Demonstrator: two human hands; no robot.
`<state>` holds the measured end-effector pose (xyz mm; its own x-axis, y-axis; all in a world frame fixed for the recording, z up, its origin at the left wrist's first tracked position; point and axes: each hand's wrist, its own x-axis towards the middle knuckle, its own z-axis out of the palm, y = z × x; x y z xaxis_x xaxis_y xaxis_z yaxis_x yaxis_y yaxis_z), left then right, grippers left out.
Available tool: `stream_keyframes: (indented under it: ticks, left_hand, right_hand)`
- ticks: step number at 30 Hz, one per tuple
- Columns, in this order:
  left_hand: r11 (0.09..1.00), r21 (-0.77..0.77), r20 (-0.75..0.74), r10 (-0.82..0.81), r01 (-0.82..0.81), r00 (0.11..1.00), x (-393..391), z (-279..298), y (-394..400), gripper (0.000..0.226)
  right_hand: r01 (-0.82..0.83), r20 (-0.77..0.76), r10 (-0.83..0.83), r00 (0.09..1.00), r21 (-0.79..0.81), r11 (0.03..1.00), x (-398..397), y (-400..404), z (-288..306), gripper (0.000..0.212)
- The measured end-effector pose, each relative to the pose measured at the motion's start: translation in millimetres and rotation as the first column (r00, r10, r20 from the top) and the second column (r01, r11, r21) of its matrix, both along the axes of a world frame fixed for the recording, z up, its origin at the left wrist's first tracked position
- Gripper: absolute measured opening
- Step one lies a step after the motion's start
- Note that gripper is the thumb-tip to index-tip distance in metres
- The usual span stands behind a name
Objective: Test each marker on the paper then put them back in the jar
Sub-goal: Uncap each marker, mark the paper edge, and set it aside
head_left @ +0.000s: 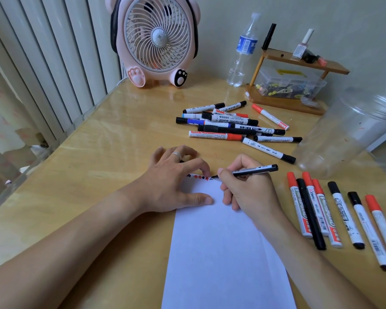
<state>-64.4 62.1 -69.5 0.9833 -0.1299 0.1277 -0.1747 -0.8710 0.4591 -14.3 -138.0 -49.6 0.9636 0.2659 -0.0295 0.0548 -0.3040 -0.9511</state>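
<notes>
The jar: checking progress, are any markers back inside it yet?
No, the clear jar lies on its side with nothing in it, while markers sit in a pile and a row on the table.

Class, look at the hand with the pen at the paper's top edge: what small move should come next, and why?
Probably a short stroke. The right hand grips a black marker with its tip at the paper, beside earlier red and black marks, while the left hand holds the sheet.

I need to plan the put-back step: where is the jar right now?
In the head view the clear plastic jar lies tipped at the table's far right, just right of the marker pile and above the row of markers beside the paper.
</notes>
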Motion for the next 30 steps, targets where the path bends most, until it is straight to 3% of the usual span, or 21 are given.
stream_keyframes:
  ticks: [14, 17, 21, 25, 30]
  left_hand:
    - [1.0, -0.004, -0.005, 0.001, -0.001, 1.0, -1.4, 0.9, -0.3, 0.057]
    - [0.997, -0.075, -0.025, 0.027, -0.029, 0.999, -1.7, 6.8, -2.4, 0.044]
    - [0.982, -0.177, 0.002, 0.07, -0.068, 0.998, 2.0, 10.9, 4.1, 0.048]
    - [0.989, -0.076, 0.052, 0.132, -0.128, 0.99, 5.7, 5.6, 13.9, 0.047]
    - [0.987, -0.038, 0.142, 0.159, -0.156, 0.977, 7.7, 3.9, 14.9, 0.026]
  right_hand:
    - [-0.024, -0.016, 0.024, 1.0, 0.001, 1.0, 2.5, -1.3, -1.1, 0.023]
    - [-0.016, -0.024, 0.017, 1.0, 0.031, 0.999, 3.0, -2.2, -1.8, 0.022]
    - [-0.006, -0.052, 0.01, 0.999, 0.078, 0.997, 2.7, -3.6, -1.1, 0.022]
    - [-0.021, -0.061, 0.029, 0.998, 0.116, 0.993, 2.1, -4.5, 1.4, 0.017]
    - [-0.075, -0.013, 0.078, 0.997, 0.177, 0.981, 1.5, -8.3, 6.1, 0.014]
